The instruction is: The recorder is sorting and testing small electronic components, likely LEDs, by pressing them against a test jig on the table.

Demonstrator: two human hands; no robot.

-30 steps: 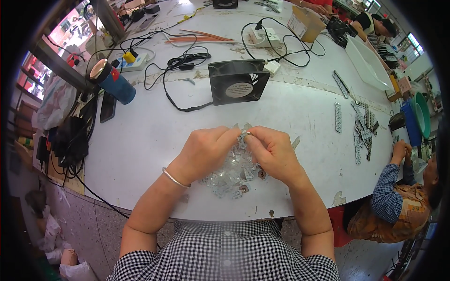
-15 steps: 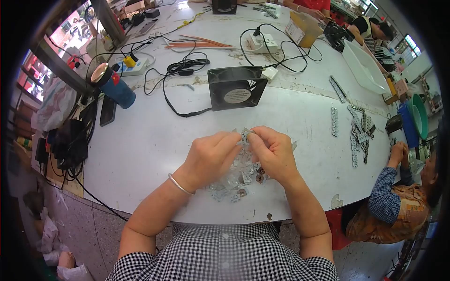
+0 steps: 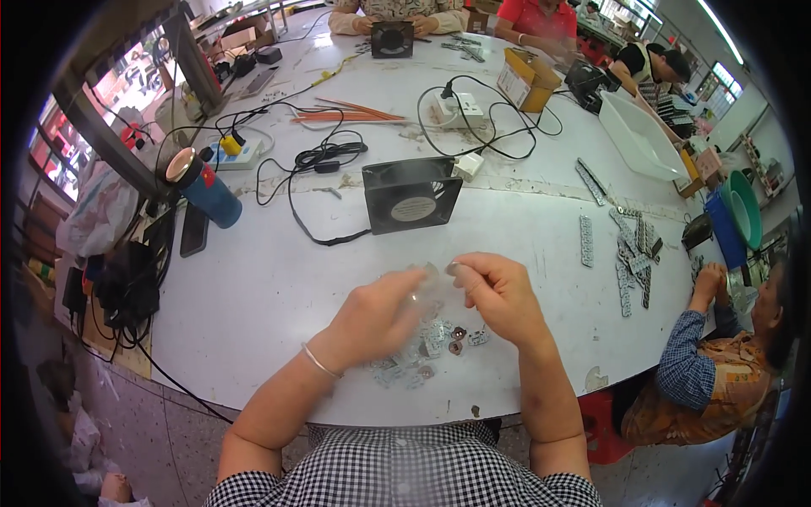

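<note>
You've got both hands raised just above the surface (image 3: 253, 287), left hand (image 3: 380, 317) and right hand (image 3: 498, 296) each with its grip pinched on a small clear piece (image 3: 435, 275) between them. You look mid-fitting; next calls for lining the ends up squarely, the pile of small parts (image 3: 427, 346) lying right beneath.

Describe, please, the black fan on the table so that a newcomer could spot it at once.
On the big white table, look just beyond the person's left hand and right hand. The fan stands upright there, a square black frame with a round pale label at its centre. Unlike the blue flask to its left, it trails a black cable.
</note>
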